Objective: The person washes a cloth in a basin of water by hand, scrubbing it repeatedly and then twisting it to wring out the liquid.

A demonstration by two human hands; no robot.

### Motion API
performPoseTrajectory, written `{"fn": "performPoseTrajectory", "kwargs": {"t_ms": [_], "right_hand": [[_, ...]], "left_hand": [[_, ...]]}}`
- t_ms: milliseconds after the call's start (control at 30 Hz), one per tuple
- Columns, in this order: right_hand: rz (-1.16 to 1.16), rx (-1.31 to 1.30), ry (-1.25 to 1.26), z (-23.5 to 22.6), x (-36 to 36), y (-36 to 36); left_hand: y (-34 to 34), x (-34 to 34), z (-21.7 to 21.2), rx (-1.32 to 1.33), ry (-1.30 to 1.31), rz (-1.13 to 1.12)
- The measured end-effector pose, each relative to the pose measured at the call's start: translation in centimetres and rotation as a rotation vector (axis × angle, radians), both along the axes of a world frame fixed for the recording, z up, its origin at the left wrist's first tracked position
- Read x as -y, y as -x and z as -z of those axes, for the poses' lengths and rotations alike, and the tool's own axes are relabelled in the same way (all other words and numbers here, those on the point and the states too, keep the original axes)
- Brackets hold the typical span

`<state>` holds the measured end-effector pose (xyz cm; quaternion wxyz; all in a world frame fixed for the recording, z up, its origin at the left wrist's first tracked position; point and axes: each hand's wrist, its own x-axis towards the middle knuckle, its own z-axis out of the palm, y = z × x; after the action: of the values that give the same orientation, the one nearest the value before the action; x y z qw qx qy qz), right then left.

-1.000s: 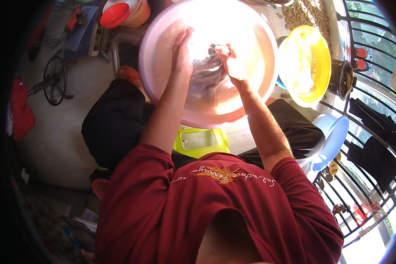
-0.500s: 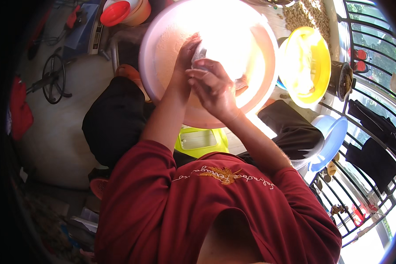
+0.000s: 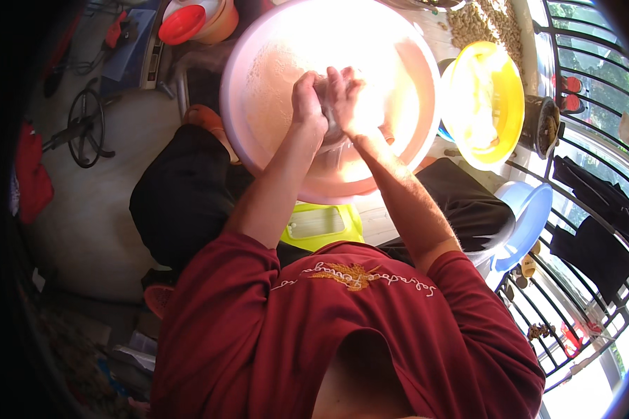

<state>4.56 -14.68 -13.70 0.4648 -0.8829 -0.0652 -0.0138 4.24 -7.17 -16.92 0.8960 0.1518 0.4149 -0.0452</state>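
A large pale pink basin stands between my knees, with sudsy, pale orange-lit water in it. Above the water my left hand is curled round a wet greyish cloth. My right hand presses against the cloth's other side, its fingers lying over it. The bunched cloth is squeezed between both hands, and water runs down from it. Strong glare hides the far part of the basin and some of my right fingers.
To the right are a yellow basin holding something pale, a blue basin and a dark pot. A lime-green plastic stool sits under the basin's near edge. At the upper left is a red bowl. Railings run along the right.
My right hand has turned and moved up against the cloth, its fingers now pointing away from me. My left hand has shifted down slightly, and water now runs from the cloth.
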Motion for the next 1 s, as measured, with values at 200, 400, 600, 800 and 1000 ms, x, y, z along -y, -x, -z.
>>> {"fn": "performPoseTrajectory", "kwargs": {"t_ms": [200,400,600,800,1000], "right_hand": [[0.035,-0.236,0.006,0.4,3.7,-2.0],[-0.250,-0.353,0.311,1.5,5.2,-0.8],[-0.203,-0.186,0.068,-1.8,2.9,-0.2],[-0.486,0.108,0.133,-8.7,-0.5,5.6],[-0.303,0.262,0.106,-6.8,-2.0,4.7]], "left_hand": [[-0.9,-2.2,-0.7,0.218,-0.193,0.012],[-1.0,-3.2,1.1,0.144,-0.676,0.120],[-0.4,-2.9,2.4,0.021,-0.244,0.132],[0.5,-3.5,1.8,0.376,0.192,0.265],[1.3,-2.0,-2.2,0.352,-0.054,0.077]]}}
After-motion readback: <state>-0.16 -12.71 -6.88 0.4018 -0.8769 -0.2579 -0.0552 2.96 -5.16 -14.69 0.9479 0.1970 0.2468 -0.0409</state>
